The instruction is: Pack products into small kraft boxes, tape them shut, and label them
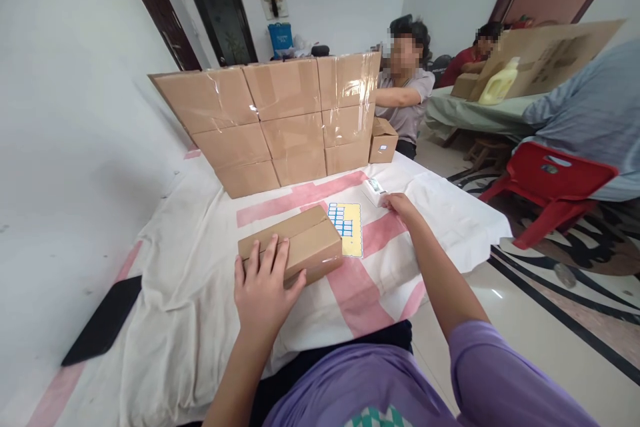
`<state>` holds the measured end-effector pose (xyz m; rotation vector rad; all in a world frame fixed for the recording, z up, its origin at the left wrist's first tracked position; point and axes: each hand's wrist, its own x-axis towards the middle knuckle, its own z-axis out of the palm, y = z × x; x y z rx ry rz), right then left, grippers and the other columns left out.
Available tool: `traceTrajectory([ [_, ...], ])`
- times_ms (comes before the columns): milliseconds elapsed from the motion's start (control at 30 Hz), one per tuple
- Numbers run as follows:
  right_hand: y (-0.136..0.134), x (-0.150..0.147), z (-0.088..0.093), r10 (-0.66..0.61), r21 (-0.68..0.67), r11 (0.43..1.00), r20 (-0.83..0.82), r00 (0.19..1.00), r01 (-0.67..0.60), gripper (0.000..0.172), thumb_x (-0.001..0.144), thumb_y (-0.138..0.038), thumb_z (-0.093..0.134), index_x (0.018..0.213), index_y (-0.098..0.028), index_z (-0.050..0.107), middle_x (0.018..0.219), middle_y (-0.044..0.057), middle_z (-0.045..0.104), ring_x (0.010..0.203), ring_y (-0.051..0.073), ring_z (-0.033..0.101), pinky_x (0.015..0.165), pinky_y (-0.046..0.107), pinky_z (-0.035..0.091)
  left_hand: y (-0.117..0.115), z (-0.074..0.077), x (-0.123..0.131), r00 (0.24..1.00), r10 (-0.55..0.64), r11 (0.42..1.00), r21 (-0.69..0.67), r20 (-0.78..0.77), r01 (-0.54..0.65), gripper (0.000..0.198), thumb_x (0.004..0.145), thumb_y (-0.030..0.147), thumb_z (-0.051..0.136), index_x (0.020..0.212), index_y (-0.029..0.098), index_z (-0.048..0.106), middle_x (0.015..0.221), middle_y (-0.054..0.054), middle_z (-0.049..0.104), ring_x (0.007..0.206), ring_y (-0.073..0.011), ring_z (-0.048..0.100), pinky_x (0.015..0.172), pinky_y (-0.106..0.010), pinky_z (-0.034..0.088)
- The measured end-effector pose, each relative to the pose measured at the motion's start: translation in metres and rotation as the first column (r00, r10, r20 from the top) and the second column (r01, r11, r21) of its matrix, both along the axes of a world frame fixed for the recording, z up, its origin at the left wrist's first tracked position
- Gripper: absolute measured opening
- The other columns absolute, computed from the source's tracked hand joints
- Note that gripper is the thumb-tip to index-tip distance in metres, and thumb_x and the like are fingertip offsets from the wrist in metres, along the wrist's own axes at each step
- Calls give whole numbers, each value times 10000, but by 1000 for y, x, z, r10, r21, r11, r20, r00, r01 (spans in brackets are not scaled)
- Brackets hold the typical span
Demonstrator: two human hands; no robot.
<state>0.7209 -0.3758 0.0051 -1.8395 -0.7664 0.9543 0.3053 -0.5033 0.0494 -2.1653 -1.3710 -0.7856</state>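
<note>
A closed brown cardboard box point(305, 237) lies on the cloth-covered table in front of me. My left hand point(265, 280) rests on its near left end, fingers spread over the top and the thumb along the near side. Farther right, my right hand point(399, 205) reaches out with its fingers closed at the near corner of a small white box point(374, 191) with a printed top. A yellow card point(354, 243) with blue-outlined rectangles lies between the two boxes, just beyond the right end of the cardboard box.
A taped cardboard partition point(295, 123) stands across the table, with a small carton point(384, 141) at its right end. A person point(407, 73) sits beyond it. A black flat object point(104, 320) lies at left. A red chair point(555, 173) and another table are at right.
</note>
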Motion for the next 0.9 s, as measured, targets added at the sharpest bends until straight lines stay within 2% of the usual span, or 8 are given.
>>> traceTrajectory([
  [167,3,5,8,-11,-76,997,9,1000,11,350,990,-369,622,1279,-171,613,1285,106,626,1083,230,650,916,439,570,0,-1,-1,1000,-14,1000,-7,19,14,603,893,433,598,1452,217,532,1457,-90,601,1319,-417,548,1172,-596,279],
  [333,0,11,15,35,-130,991,6,999,-33,349,991,-375,621,1272,-168,614,1271,105,632,1069,225,654,906,433,574,0,-1,-1,999,-26,1000,-17,38,26,638,885,424,612,1482,230,501,1464,-99,592,1325,-426,541,1165,-614,284],
  [667,0,11,17,71,-211,975,27,997,-64,339,991,-379,622,1245,-154,622,1212,101,650,1003,205,668,852,396,589,-1,0,0,999,-19,1000,-8,37,19,593,890,429,611,1439,216,544,1460,-92,596,1315,-426,554,1164,-608,294],
  [900,-1,18,22,55,-277,959,-2,998,-54,350,985,-385,630,1248,-154,620,1220,101,648,1019,213,666,866,410,585,-1,-1,-1,999,-22,1000,-9,37,22,631,883,427,620,1472,227,512,1461,-92,595,1319,-430,549,1160,-619,294],
])
